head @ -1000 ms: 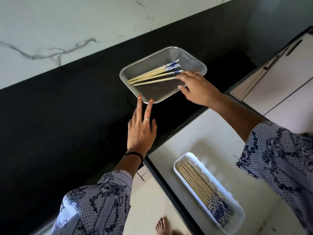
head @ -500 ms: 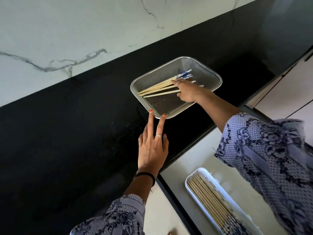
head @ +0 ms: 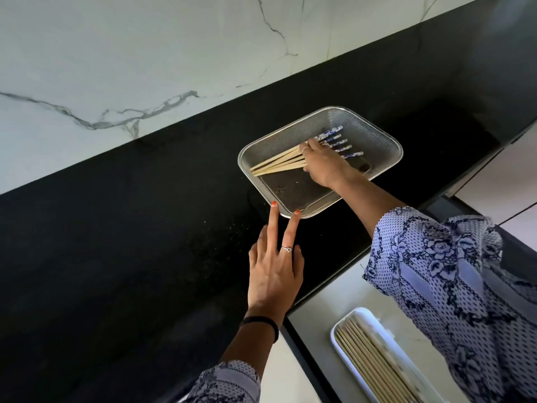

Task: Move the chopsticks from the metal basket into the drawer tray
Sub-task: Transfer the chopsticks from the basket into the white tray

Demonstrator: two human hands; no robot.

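A rectangular metal mesh basket [head: 377, 132] sits on the black counter [head: 145, 228]. Several wooden chopsticks [head: 279, 164] with blue-patterned ends lie fanned inside it. My right hand [head: 322, 167] reaches into the basket and its fingers curl over the middle of the chopsticks, hiding that part. My left hand [head: 273, 274] rests flat on the counter, two fingers stretched out and touching the basket's near corner. The white drawer tray [head: 337, 330] lies in the open drawer at the bottom right and holds several chopsticks [head: 369, 362].
A white marble wall [head: 145, 53] runs behind the counter. The open drawer's pale floor [head: 325, 298] lies below the counter edge. Pale cabinet fronts [head: 508, 175] show at the right. My patterned right sleeve [head: 450, 271] covers part of the drawer.
My right hand has moved from the basket's near rim into the basket and closed over the chopsticks. The left hand keeps its place by the basket's corner. The view has shifted.
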